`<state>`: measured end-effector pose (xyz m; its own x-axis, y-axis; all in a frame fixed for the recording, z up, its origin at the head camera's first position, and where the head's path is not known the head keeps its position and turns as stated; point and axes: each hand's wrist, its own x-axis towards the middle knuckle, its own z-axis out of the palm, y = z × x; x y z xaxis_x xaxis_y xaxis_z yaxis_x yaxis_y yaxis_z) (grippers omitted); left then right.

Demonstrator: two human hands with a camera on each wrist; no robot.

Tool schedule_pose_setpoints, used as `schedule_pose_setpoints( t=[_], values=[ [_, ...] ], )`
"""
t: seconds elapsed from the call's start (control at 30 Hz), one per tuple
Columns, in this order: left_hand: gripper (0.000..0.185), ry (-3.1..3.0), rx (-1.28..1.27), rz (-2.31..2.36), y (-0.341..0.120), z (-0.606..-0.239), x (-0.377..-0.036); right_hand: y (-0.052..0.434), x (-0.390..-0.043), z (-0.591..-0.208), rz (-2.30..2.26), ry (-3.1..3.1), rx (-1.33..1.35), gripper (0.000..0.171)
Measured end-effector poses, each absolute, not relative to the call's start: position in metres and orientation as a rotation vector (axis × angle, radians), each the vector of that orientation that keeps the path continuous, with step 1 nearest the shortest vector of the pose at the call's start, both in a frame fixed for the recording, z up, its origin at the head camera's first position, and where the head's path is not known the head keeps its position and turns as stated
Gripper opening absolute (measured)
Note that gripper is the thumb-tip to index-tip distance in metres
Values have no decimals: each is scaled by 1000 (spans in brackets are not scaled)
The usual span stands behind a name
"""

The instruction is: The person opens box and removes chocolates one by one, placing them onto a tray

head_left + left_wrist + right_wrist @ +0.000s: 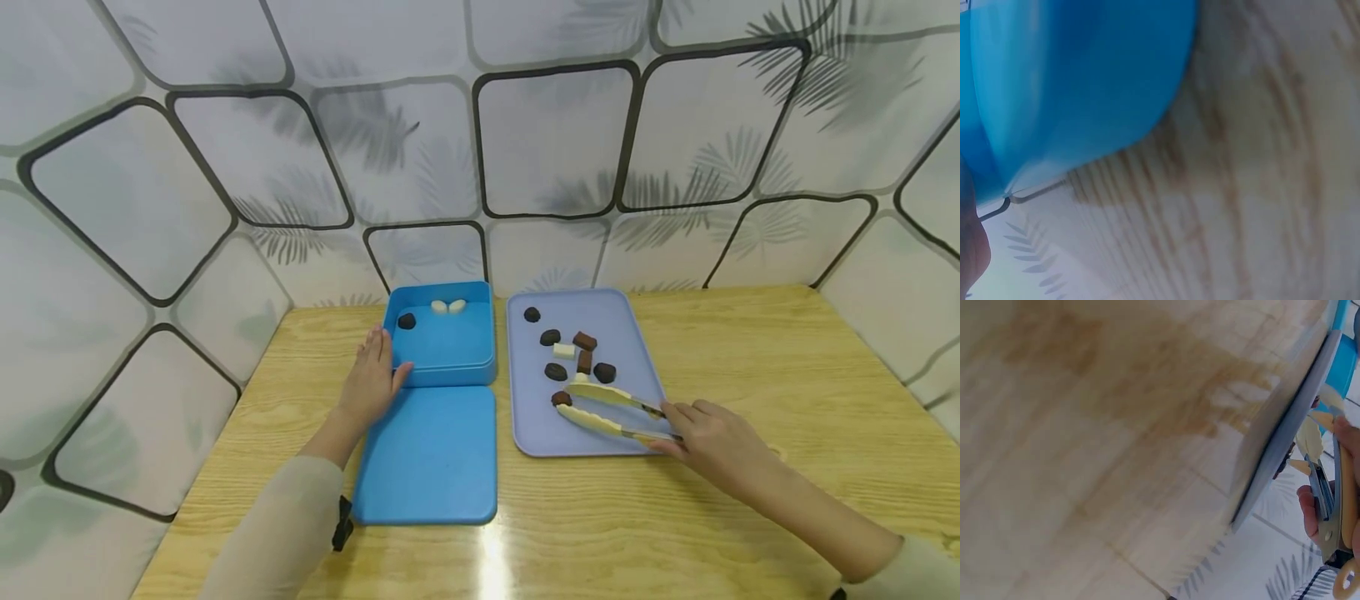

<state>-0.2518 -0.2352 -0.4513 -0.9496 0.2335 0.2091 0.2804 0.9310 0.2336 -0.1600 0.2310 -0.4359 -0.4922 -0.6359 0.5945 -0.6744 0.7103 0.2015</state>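
A wooden table [750,375] carries a lilac tray [540,433] on the right, a blue box [450,358] left of it, and the box's lid [427,458] lying flat just nearer. On the tray lie several dark and brown sweets and a white one [563,351]; the box holds one dark piece [407,321] and two white ones [447,307] at its far wall.

The right hand [712,442] grips cream tongs [607,408] by the handle end, fingers curled round them. The tong tips stand slightly apart around a small dark sweet [561,399] at the tray's near left. The left hand [371,379] lies flat, fingers straight, against the box's left wall.

Risks, as I judge them: the rounded sweet could squirt out of the tips if squeezed off-centre, or drop while carried over the gap between tray and box. The box could slide if the steadying hand lifts.
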Motion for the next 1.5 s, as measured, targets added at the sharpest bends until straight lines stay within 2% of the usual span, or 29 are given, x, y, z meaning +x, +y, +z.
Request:
schedule_pose_setpoints(
  t=[0.23, 0.47, 0.6, 0.77, 1.13, 1.5],
  values=[
    [70, -2889, -399, -377, -235, -451, -252, 236, -152, -441, 188, -2599, 840, 84],
    [71, -2883, -402, -371, -236, -451, -253, 229, -149, -436, 220, -2890, 614, 101],
    [70, -2900, -405, -374, -236, -451, -253, 227, -149, -436, 180, -2879, 570, 99],
    [70, -2893, -402, -384, -236, -451, -254, 228, -152, -442, 113, -2712, 641, 95],
    [69, -2884, -415, -364, -235, -452, -253, 230, -158, -445, 98, -2180, 927, 97],
    [69, -2905, -403, -377, -235, -452, -252, 219, -167, -435, 119, -2094, 947, 96]
  ],
)
